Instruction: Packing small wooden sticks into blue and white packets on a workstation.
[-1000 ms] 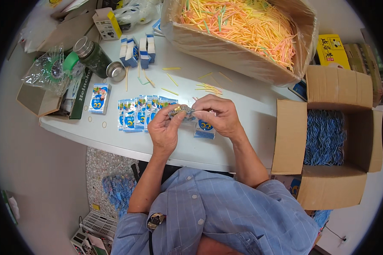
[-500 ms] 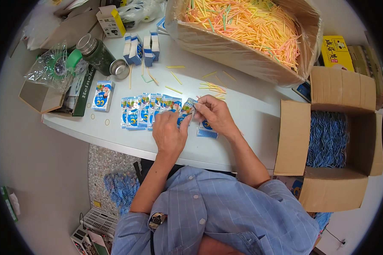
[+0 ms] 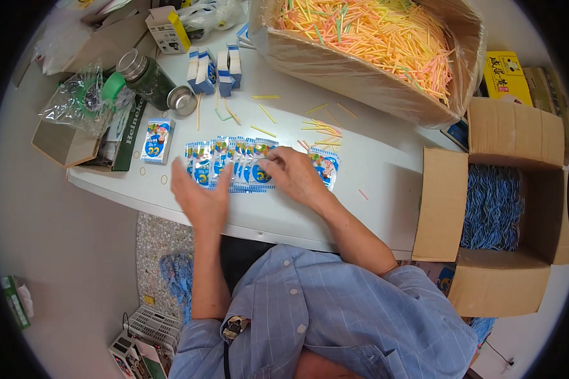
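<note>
A row of overlapping small blue-and-white packets point(image 3: 237, 164) lies on the white table in front of me. Over the row's left end is my left hand point(image 3: 202, 196), holding nothing, its thumb and fingers spread wide. My right hand point(image 3: 295, 177) is at the other end, its bent thumb and fingers closed at the edge of the rightmost packet point(image 3: 263, 175). Part of that packet is hidden by the fingers. Just right of my right hand, another packet point(image 3: 326, 167) lies apart from the row, partly covered by the wrist.
Loose thin coloured sticks point(image 3: 322, 129) lie beyond my hands. A large lined carton point(image 3: 360, 76) full of such sticks stands at the back. An open carton point(image 3: 440, 205) with blue strands is at right. A small box point(image 3: 157, 140) and green flask point(image 3: 146, 79) stand left.
My left hand has moved left and spread its fingers. My right hand has shifted left and down, and the packet raised between both hands now lies at the row's right end.
</note>
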{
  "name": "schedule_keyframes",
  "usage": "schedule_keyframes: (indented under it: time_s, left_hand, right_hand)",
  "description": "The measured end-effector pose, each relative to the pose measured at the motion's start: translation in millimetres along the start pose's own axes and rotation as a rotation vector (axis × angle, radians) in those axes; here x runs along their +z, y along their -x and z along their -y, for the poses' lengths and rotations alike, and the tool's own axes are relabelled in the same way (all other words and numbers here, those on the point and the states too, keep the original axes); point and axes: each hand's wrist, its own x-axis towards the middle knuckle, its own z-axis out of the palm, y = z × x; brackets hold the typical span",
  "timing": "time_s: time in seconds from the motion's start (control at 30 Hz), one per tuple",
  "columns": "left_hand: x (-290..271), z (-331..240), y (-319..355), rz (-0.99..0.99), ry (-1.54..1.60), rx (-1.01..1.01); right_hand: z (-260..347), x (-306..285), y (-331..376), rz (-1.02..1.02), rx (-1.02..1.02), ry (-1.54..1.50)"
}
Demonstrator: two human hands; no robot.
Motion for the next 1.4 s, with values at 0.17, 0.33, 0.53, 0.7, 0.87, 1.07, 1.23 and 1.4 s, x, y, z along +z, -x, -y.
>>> schedule_keyframes:
  time_s: [0.17, 0.33, 0.53, 0.7, 0.87, 1.07, 1.23, 1.4]
  left_hand:
    - [-18.7, -11.2, -37.6, 0.301, -0.064, -0.388]
    - [-14.3, -17.9, -49.3, 0.615, 0.255, -0.414]
    - [-2.9, -14.5, -23.1, 0.394, 0.034, -0.060]
    - [0.6, -25.6, -10.1, 0.412, 0.129, -0.166]
    - [24.4, 4.8, 25.9, 0.168, 0.807, -0.147]
    - [24.7, -8.3, 23.6, -0.008, 1.013, 0.101]
    - [0.9, -1.7, 0.7, 0.112, 0.571, 0.324]
    - [23.2, 6.3, 7.4, 0.285, 0.727, -0.034]
  right_hand:
    - [-17.6, 7.1, -4.9, -0.041, -0.055, 0.121]
    - [-12.3, 27.6, -9.3, -0.017, -0.183, 0.211]
    - [-34.1, 29.4, -11.7, 0.074, -0.207, -0.064]
    - [-48.8, 13.8, -19.9, 0.364, -0.077, -0.451]
    - [-19.3, 12.9, -7.3, 0.014, -0.165, -0.402]
    - [31.5, -15.4, -22.4, 0.619, -0.048, -0.535]
    - [24.9, -12.0, -27.2, 0.495, -0.415, -0.398]
    - [-5.9, -0.9, -36.9, 0.495, -0.240, -0.291]
